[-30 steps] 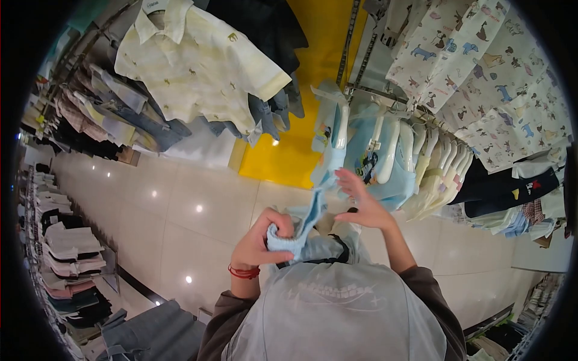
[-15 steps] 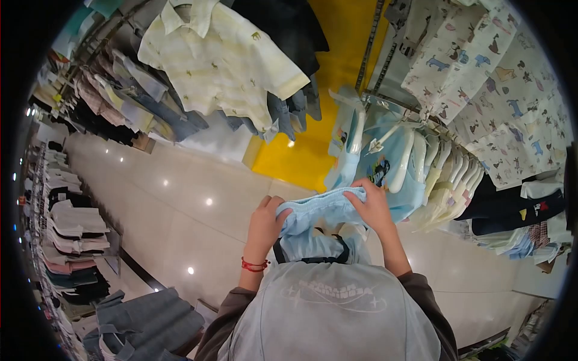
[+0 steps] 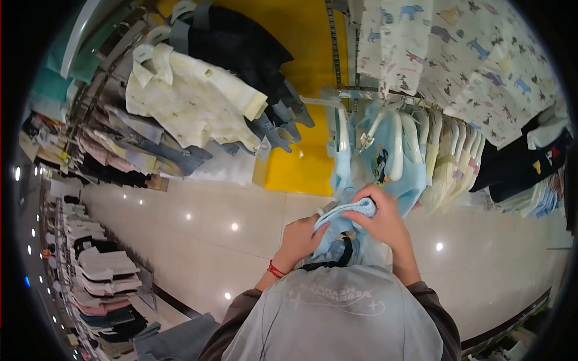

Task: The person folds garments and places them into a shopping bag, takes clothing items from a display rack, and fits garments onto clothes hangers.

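A light blue garment (image 3: 346, 210) with a gathered elastic band hangs between my hands, in front of my grey shirt. My left hand (image 3: 301, 240), with a red cord at the wrist, pinches one end of the band. At the other end, my right hand (image 3: 382, 218) grips the band with thumb and fingers, and the band curls over there. Just beyond my hands, light blue tops (image 3: 394, 171) hang on white hangers. The lower part of the garment is partly hidden by my hands and shirt.
A pale yellow patterned shirt (image 3: 189, 99) hangs upper left beside dark clothes (image 3: 241, 51). White animal-print garments (image 3: 445, 54) hang upper right. Cream tops (image 3: 451, 174) hang on the right rack. Folded and hung clothes (image 3: 105, 265) line the far left above the tiled floor (image 3: 211, 222).
My right hand was free and open, then took hold of the band. The band was stretched wide between both hands; now they are closer together and it is folded. The view has shifted.
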Available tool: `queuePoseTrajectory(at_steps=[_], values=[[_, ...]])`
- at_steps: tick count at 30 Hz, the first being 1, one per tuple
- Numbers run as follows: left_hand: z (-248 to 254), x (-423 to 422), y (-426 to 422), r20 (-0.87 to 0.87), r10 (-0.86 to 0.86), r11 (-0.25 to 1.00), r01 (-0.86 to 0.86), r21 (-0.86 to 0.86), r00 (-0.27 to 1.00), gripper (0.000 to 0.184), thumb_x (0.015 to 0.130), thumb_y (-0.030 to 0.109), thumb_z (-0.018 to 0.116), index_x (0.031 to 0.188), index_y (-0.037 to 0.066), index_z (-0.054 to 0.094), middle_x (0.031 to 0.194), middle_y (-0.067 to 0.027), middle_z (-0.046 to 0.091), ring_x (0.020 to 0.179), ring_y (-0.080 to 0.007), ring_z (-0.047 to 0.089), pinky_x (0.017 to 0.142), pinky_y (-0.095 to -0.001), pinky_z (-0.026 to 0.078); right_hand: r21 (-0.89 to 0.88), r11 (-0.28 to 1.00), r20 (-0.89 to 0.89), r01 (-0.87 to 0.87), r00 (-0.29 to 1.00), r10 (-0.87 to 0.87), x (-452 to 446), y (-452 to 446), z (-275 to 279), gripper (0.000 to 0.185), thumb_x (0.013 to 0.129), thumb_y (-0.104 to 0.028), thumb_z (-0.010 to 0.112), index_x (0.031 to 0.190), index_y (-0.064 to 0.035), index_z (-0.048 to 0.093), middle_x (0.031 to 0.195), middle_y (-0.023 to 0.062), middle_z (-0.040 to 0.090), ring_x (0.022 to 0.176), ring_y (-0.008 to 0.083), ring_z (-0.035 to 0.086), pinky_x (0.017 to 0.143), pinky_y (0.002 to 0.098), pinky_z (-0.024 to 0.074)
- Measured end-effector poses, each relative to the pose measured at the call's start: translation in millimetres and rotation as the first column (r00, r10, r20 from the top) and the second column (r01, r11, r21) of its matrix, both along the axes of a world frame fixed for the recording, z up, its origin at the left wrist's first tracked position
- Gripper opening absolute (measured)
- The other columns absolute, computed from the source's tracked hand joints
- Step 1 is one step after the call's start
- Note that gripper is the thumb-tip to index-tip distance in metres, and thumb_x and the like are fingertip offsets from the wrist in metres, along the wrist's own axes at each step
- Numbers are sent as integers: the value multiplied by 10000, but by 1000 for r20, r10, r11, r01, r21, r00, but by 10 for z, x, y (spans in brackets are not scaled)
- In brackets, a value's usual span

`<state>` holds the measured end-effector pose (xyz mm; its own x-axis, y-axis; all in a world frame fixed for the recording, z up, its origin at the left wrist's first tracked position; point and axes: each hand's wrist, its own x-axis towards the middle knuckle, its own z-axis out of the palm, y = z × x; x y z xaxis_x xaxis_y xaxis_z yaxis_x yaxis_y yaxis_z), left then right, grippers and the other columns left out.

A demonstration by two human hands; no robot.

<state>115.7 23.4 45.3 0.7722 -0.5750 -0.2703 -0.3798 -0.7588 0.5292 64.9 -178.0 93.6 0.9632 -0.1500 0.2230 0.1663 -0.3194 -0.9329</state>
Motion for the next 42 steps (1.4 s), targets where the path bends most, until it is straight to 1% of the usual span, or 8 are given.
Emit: queuePoseTrajectory(at_steps=[5,10,13,16,23,27,34,42], values=[[-321,165,106,-493,138,741,-420,-524,859,323,914,261,419,1083,34,575,915,-138,635,853,-237,625,747,-335,483,-223,973,-43,-62,998,54,-100,135,10,300,689,-71,728,903,-61,519,831,92,522,750,230,545,670,303,451],[-27,203,19,-898,-48,363,-830,-423,437,409,949,297,303,1180,14,487,1139,-96,567,1028,-183,557,878,-312,451,-340,917,68,-211,967,247,-170,606,-269,341,695,-61,710,957,-58,492,959,134,479,873,288,513,756,327,437],[21,98,88,-844,-176,248,-807,-536,507,483,929,252,425,1320,-4,302,1261,-115,462,1136,-206,486,945,-352,405,-160,974,18,-159,986,164,-147,676,-284,354,721,-20,675,1009,-50,470,1002,123,477,929,265,513,784,327,441],[79,-51,92,-472,-158,481,-350,-804,868,593,872,160,557,1345,8,234,1318,-115,382,1205,-204,413,987,-371,365,214,969,-63,-120,989,136,-134,699,-307,383,749,17,637,1076,-31,444,1063,106,461,972,233,518,817,333,462],[16,-113,160,-487,55,432,-460,-776,872,459,824,87,634,1207,-20,406,1160,-100,512,1055,-146,503,894,-282,412,572,771,-72,-280,919,387,-219,687,-214,545,751,61,629,1220,-37,371,1161,89,434,1041,158,479,879,311,429],[-14,-171,260,-468,125,402,-476,-782,875,310,831,79,625,1086,-17,477,1069,-82,551,968,-119,531,840,-258,426,-32,992,187,120,976,-112,-199,399,-222,672,669,-83,764,1223,-21,389,1214,132,451,1096,228,486,884,360,432],[87,-119,230,-336,81,422,-338,-841,938,372,768,63,678,1079,-12,487,1053,-85,540,960,-139,528,826,-264,429,-143,910,-237,-388,907,349,-90,148,-13,616,672,-106,768,1206,-40,469,1030,81,587,973,182,554,839,285,430],[-374,-10,339,-542,-316,669,-222,-709,779,506,828,199,645,1228,-20,427,1146,-75,532,1013,-144,522,878,-272,418,602,790,-182,-115,944,276,195,-57,86,403,850,-155,606,1215,-69,458,1060,68,573,990,141,556,829,276,460]])
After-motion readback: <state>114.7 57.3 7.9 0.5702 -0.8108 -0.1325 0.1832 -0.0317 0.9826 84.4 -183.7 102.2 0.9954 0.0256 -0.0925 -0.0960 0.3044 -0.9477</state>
